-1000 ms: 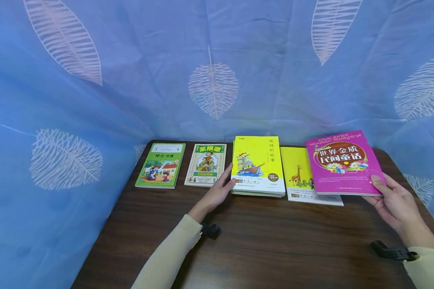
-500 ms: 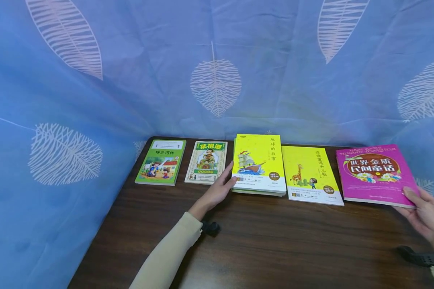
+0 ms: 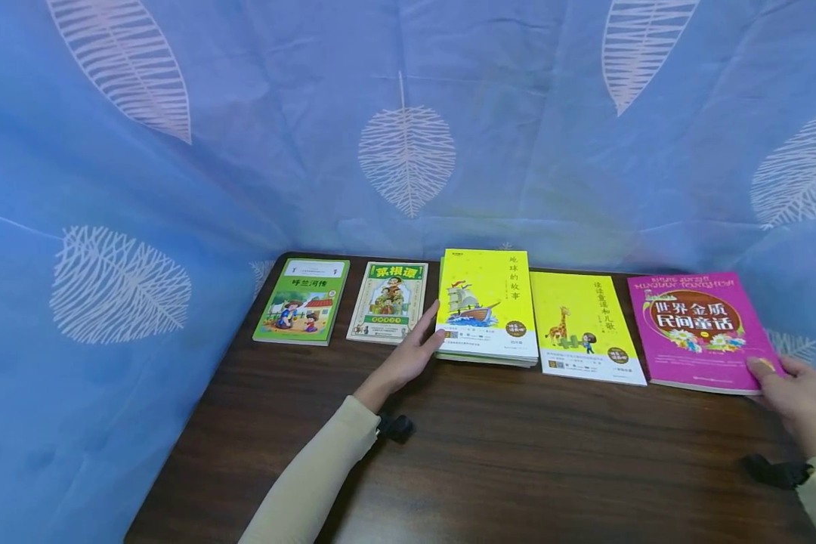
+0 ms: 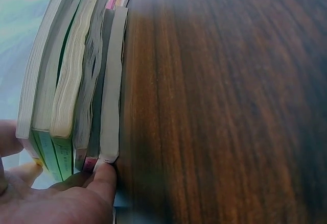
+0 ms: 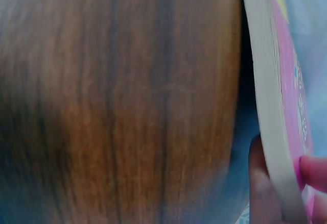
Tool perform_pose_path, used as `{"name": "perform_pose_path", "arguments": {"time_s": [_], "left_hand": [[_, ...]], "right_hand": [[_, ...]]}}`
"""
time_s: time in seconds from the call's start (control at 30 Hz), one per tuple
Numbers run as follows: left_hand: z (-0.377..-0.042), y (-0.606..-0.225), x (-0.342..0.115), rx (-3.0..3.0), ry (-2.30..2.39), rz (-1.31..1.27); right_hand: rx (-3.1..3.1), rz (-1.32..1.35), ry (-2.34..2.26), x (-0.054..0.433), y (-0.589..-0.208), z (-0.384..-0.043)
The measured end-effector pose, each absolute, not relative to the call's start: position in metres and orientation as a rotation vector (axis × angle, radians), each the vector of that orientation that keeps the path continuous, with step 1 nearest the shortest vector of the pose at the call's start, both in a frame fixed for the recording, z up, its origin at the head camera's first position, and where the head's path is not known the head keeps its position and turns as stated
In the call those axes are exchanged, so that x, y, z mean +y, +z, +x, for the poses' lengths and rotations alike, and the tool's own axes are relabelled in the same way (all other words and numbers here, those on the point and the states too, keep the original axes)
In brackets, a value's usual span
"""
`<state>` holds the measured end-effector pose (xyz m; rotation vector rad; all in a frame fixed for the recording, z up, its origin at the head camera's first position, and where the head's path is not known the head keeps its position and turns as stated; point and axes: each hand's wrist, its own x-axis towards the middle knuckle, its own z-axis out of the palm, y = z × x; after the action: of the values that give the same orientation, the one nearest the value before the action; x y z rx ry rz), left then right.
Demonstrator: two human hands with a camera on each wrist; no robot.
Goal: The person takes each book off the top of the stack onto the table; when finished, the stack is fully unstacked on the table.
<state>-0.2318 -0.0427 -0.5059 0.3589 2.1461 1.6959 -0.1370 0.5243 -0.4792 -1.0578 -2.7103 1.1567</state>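
Observation:
My right hand (image 3: 805,397) grips the lower right corner of a magenta paperback book (image 3: 703,332), thumb on the cover and fingers underneath. In the right wrist view a dark gap shows between this book's edge (image 5: 268,81) and the table near the fingers. My left hand (image 3: 408,359) rests against the left side of a stack of books, its fingers touching the spines (image 4: 64,155). On top of the stack lies a yellow and white book (image 3: 486,302) with a sailing ship. Between stack and magenta book lies a yellow book (image 3: 581,325) with a giraffe.
A green book (image 3: 302,302) lies at the far left of the dark wooden table (image 3: 517,453). Beside it lies a cream and green book (image 3: 387,298), close to my left hand. Blue leaf-patterned cloth (image 3: 285,136) hangs behind the table and along its left side.
My right hand has carried the magenta book right and lowered it, uncovering the giraffe book; lately it shifted slightly back left. My left hand has stayed by the stack.

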Motion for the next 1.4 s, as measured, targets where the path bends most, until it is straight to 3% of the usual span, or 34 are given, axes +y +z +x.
{"name": "perform_pose_path", "arguments": {"time_s": [0.17,0.73,0.97,1.23,1.4], "left_hand": [[-0.232,-0.504,-0.042,2.158,1.685,0.363],[-0.233,-0.503,-0.041,2.135,1.734,0.317],[-0.231,-0.495,-0.033,2.189,1.684,0.16],[-0.232,-0.492,-0.03,2.289,1.642,0.128],[-0.234,-0.489,-0.028,2.355,1.614,0.1]], "right_hand": [[-2.701,-1.138,0.881,0.514,-0.474,-0.139],[-2.615,-1.107,0.85,0.485,-0.461,-0.159],[-2.474,-0.993,1.351,0.442,-0.452,-0.179],[-2.188,-0.63,2.102,0.337,-0.461,-0.193],[-2.295,-0.442,2.25,0.281,-0.465,-0.191]]}}
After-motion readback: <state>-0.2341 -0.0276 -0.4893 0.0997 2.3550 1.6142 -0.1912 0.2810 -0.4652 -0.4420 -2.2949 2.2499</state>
